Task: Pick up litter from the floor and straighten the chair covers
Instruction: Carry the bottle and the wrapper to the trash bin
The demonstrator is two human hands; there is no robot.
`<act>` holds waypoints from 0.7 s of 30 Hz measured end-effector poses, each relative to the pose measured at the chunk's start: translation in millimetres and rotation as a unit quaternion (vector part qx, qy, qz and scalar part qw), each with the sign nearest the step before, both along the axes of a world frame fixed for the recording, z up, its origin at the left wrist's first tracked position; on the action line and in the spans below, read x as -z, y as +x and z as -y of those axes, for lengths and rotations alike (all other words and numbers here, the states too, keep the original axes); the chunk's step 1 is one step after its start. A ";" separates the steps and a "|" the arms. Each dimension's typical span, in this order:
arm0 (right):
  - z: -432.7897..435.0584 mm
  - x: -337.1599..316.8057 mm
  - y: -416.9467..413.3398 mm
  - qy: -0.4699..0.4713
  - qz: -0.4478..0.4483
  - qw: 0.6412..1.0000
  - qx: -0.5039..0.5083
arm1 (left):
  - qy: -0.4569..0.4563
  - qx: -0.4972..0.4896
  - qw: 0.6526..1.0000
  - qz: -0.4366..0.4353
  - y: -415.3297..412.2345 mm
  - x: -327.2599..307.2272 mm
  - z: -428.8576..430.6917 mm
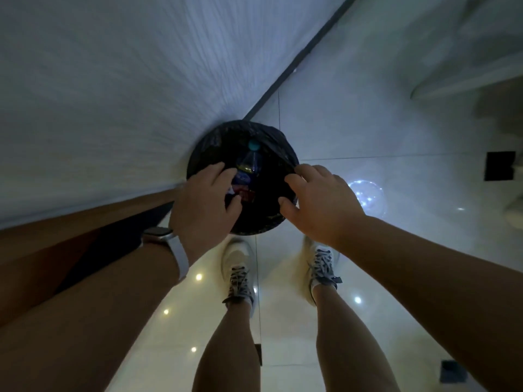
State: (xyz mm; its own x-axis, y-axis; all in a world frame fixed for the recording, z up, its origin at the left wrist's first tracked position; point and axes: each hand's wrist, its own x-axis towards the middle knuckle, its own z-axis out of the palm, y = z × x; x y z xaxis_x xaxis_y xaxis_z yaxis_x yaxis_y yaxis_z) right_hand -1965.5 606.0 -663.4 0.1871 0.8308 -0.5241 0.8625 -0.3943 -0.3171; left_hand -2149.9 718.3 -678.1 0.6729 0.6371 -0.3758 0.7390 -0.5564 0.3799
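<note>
A round bin lined with a black bag stands on the floor right in front of my feet. Inside it lies a clear plastic bottle with a teal cap. My left hand, with a watch on the wrist, hovers over the bin's left side. Its fingers and thumb curl round a red and blue wrapper. My right hand is over the bin's right side, its fingers relaxed and its fingertips touching the bag's rim.
A large white cloth hangs along the left, touching the bin. A white draped cover is at the upper right. On the glossy tiled floor are a black square and a dark item.
</note>
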 end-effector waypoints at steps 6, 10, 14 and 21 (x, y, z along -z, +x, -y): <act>9.0 -82.8 -11.8 0.013 0.028 0.999 0.017 | 0.066 0.134 0.989 0.022 11.5 -86.5 -18.6; 20.7 -148.1 -26.5 0.016 0.049 0.997 0.055 | 0.077 0.168 0.982 0.039 13.3 -150.5 -18.6; 41.3 -225.7 -43.6 0.033 0.095 0.990 0.101 | 0.084 0.201 0.973 0.078 4.9 -223.6 -3.7; 102.6 -336.9 -71.7 0.046 0.141 0.969 0.198 | 0.090 0.280 0.946 0.137 3.2 -323.6 31.0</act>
State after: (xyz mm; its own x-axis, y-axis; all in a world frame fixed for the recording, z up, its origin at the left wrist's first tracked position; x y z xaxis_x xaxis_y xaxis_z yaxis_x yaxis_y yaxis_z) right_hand -2037.2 503.4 -326.4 0.6263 0.7048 -0.3332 0.7063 -0.6939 -0.1402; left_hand -2146.7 687.3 -354.6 0.9802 0.1892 -0.0587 0.1973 -0.9053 0.3761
